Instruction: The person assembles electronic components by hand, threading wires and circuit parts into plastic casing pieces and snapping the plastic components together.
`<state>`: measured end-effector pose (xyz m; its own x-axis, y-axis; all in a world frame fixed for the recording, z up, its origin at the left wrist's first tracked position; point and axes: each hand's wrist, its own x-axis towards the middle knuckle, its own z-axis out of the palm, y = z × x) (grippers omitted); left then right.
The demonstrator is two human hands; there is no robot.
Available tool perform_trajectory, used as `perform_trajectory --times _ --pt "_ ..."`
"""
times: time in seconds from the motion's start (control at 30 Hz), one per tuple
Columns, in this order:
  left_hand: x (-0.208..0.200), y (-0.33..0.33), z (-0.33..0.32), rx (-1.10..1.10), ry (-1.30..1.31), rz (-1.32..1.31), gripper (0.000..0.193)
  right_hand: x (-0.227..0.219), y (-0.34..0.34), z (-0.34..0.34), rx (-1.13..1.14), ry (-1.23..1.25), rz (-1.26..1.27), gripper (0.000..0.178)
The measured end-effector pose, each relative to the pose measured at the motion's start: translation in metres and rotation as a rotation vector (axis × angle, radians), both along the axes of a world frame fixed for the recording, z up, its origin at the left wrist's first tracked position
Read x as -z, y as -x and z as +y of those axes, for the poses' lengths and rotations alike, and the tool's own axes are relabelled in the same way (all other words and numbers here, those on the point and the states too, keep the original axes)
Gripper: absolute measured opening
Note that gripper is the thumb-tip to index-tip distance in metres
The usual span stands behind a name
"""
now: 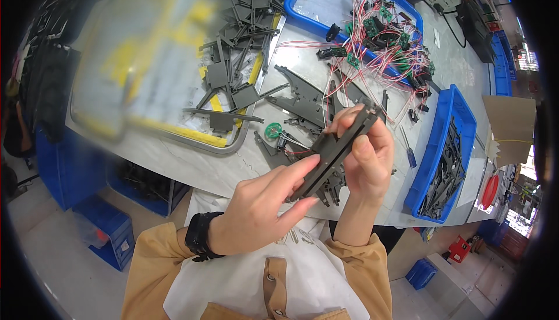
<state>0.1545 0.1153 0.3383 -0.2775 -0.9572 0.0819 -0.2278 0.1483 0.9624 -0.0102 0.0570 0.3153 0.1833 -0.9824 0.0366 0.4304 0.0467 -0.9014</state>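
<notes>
A long dark grey plastic part (336, 158) with a slot along its length is held up, tilted, between my two hands. My right hand (371, 156) grips its upper end, thumb on the near side and fingers behind. Lower down, my left hand (265, 201) pinches the other end between thumb and fingers. Just beyond, on the table, lie more flat dark grey plastic parts (303, 96). Beside them rests a small round green circuit board (273, 130) with wires to a small black component (283, 140).
A grey tray (236, 145) with yellow tape holds many dark plastic pieces at left, partly behind a blurred pale shape. Far off, a blue tray (303, 20) overflows with wired circuit boards. At right are a screwdriver (411, 156) and a blue bin (470, 113) of dark parts.
</notes>
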Motion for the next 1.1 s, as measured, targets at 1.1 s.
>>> perform_trajectory --times 1.1 --pt "0.014 -0.011 -0.010 -0.176 -0.144 0.508 0.022 -0.007 -0.001 0.010 0.197 0.018 -0.124 0.036"
